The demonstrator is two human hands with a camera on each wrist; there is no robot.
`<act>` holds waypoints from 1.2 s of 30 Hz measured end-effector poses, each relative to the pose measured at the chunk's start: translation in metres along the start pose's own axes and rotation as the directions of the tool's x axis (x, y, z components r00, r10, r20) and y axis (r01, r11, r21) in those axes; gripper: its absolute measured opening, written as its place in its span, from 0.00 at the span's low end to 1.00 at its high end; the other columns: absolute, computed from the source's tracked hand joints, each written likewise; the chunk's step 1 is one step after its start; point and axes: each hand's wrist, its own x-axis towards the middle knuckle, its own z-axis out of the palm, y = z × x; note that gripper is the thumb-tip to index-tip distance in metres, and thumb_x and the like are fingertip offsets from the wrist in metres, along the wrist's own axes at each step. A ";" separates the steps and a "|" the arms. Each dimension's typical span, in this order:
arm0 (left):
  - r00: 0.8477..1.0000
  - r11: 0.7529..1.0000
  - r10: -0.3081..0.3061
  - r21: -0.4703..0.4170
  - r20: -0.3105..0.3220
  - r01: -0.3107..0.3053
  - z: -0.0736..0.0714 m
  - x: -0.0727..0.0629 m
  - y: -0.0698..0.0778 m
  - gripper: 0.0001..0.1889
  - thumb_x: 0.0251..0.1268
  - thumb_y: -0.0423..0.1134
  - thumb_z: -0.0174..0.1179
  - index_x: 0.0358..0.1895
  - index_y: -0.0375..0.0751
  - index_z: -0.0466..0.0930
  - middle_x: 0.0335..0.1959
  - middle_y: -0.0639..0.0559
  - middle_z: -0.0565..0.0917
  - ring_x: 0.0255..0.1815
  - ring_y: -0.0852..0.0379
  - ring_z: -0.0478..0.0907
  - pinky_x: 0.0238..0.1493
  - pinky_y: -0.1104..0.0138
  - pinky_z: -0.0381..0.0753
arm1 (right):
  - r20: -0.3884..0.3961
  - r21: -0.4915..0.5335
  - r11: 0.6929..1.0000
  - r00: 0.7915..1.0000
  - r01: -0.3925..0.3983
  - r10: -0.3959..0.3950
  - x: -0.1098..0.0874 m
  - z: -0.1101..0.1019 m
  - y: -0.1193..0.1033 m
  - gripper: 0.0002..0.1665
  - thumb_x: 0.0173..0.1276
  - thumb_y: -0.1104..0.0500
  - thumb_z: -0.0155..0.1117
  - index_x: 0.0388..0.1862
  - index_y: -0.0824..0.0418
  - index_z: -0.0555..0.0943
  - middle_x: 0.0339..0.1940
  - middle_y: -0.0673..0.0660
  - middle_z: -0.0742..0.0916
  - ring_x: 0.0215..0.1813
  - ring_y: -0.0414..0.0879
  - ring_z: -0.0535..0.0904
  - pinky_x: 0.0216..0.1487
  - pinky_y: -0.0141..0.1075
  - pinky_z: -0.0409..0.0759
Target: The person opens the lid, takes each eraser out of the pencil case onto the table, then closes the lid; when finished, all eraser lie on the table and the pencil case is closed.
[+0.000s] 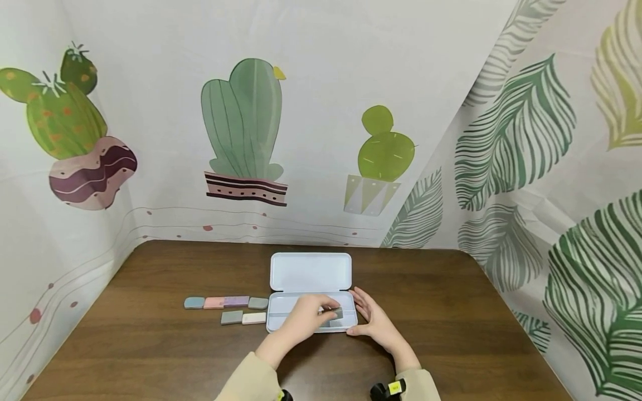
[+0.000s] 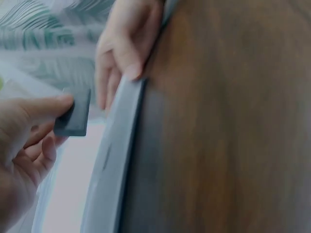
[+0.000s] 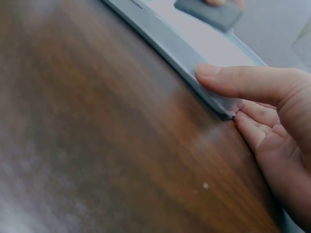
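Observation:
A pale blue-white pencil case (image 1: pixel 281 328) lies on the table with its lid (image 1: pixel 311 271) raised toward the back. My left hand (image 1: pixel 303 317) pinches a small dark grey block (image 2: pixel 77 116) between thumb and fingers, above the right part of the case's tray. The right wrist view also shows the block (image 3: pixel 209 14) over the case. Around the right end of the case is my right hand (image 1: pixel 375 322). Its thumb (image 3: pixel 218 80) lies on the near edge and its other fingers reach round the end, steadying the case. The block's exact kind cannot be told.
Left of the case, small blocks lie in two rows: blue (image 1: pixel 194 303), pink (image 1: pixel 214 303), purple (image 1: pixel 236 301) and grey (image 1: pixel 258 303) behind, another grey (image 1: pixel 232 317) and a white (image 1: pixel 253 318) in front. Printed cloth (image 1: pixel 321 139) hangs behind the brown table (image 1: pixel 451 334).

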 end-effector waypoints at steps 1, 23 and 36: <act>1.000 1.000 0.004 -0.021 0.003 -0.003 -0.005 -0.002 -0.003 0.08 0.60 0.36 0.67 0.42 0.39 0.87 0.38 0.51 0.89 0.40 0.58 0.84 0.43 0.68 0.82 | -0.001 -0.002 1.000 1.000 -0.002 0.002 0.000 0.000 0.000 0.63 0.51 0.69 0.76 0.76 0.74 0.45 0.76 0.73 0.59 0.77 0.66 0.51 0.64 0.16 0.61; 0.992 0.992 -0.121 -0.043 -0.030 0.119 -0.117 -0.068 -0.093 0.12 0.58 0.35 0.69 0.44 0.36 0.86 0.36 0.50 0.89 0.36 0.66 0.82 0.34 0.72 0.77 | -0.006 0.006 1.000 1.000 0.000 0.000 -0.001 0.002 -0.003 0.63 0.50 0.69 0.77 0.76 0.74 0.45 0.76 0.73 0.59 0.77 0.65 0.51 0.64 0.15 0.61; 0.974 0.974 -0.228 -0.004 -0.004 0.228 -0.163 -0.104 -0.125 0.15 0.60 0.40 0.68 0.47 0.34 0.84 0.37 0.51 0.89 0.37 0.68 0.82 0.36 0.71 0.78 | -0.008 -0.001 1.000 1.000 0.016 -0.016 0.000 0.002 0.000 0.63 0.50 0.69 0.77 0.76 0.75 0.46 0.76 0.74 0.59 0.77 0.66 0.51 0.64 0.15 0.61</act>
